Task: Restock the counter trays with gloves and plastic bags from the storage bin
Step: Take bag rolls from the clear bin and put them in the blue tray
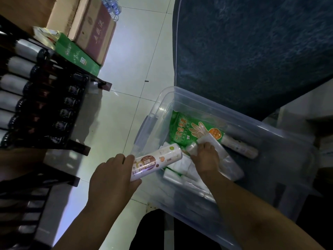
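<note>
a printed roll of plastic bags (156,164) hangs over the left rim of the clear storage bin (252,121), my left hand (115,175) wrapped round its near end. inside the bin, my right hand (205,157) curls over a clear bundle of bags (228,163), touching the green glove pack (189,129) toward the far end. another roll (239,147) lies by the right wall. dark bottles (45,105) fill the rack on the left.

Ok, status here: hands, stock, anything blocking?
Left hand grips printed bag roll. Right hand grips clear plastic bags inside storage bin. Green glove pack beyond, nothing blocking.
</note>
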Demonstrator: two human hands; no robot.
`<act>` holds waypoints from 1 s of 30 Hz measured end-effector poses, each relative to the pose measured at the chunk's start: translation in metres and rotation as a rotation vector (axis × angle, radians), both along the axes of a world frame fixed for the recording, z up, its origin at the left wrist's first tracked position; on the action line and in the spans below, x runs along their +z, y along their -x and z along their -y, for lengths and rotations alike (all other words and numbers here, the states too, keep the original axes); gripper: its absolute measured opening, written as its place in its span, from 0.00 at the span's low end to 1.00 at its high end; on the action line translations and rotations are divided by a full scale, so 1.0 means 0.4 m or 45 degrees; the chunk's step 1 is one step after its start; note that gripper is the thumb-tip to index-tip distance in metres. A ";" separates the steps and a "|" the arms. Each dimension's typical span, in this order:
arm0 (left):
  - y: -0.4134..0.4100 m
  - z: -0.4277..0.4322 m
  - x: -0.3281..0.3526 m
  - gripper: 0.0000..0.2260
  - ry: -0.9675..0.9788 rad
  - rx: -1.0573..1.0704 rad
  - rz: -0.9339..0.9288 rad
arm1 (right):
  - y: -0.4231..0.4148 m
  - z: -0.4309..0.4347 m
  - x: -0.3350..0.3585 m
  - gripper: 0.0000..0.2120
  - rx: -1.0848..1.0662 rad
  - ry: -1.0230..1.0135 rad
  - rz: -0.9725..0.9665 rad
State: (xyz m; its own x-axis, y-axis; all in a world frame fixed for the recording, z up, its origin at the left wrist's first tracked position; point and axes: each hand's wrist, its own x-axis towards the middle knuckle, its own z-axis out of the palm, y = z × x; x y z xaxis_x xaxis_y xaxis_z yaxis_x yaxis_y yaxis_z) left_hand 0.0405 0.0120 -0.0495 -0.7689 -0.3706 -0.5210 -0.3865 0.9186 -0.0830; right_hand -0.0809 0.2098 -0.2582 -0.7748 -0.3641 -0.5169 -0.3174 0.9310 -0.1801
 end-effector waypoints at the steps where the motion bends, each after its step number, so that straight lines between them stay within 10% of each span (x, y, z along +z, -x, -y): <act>1: -0.003 -0.001 0.007 0.26 0.005 0.006 0.000 | -0.002 -0.005 0.014 0.23 -0.035 0.039 -0.002; 17: 0.011 -0.033 0.173 0.20 -0.107 -0.174 -0.227 | 0.020 -0.154 0.441 0.17 -0.698 0.829 -0.110; 30: -0.048 0.047 0.282 0.19 -0.276 -0.593 -0.432 | -0.333 -0.166 0.849 0.23 -1.077 0.818 -0.728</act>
State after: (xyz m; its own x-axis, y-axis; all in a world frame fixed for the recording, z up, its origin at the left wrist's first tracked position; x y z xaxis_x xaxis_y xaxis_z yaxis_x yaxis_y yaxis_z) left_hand 0.0595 -0.0067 0.0634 -0.9607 0.1312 -0.2448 0.0874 0.9794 0.1820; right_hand 0.0524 0.2761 0.0814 -0.9502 0.3043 0.0680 0.1647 0.6750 -0.7192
